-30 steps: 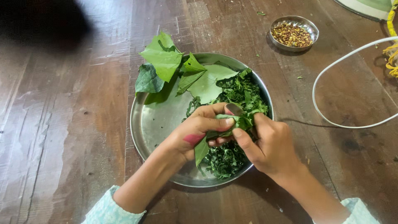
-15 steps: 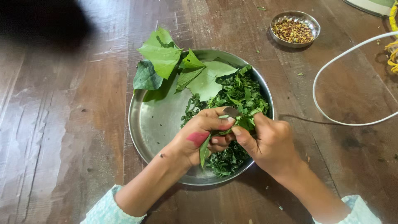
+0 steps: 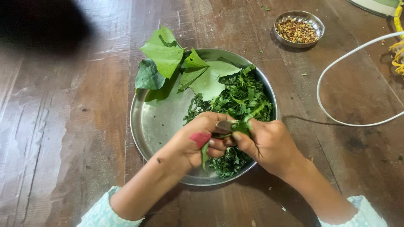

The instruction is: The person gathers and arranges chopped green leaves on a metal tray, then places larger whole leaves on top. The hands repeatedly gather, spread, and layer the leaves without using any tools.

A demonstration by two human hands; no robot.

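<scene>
A round steel plate lies on the wooden floor. Whole green leaves rest over its far rim, and a heap of torn leaf pieces fills its right half. My left hand and my right hand meet above the plate's near right part. Both pinch the same rolled green leaf, fingertips touching. A strip of that leaf hangs down under my left palm. A red mark shows on my left thumb's base.
A small steel bowl of brownish seeds or nuts sits far right. A white cable loops across the floor at right, with a yellow cord at the edge. A dark blurred shape fills the top left corner.
My hands have drawn closer together and slightly nearer to me, bunching the leaf tighter. More torn pieces lie on the heap. The plate and bowl stay put.
</scene>
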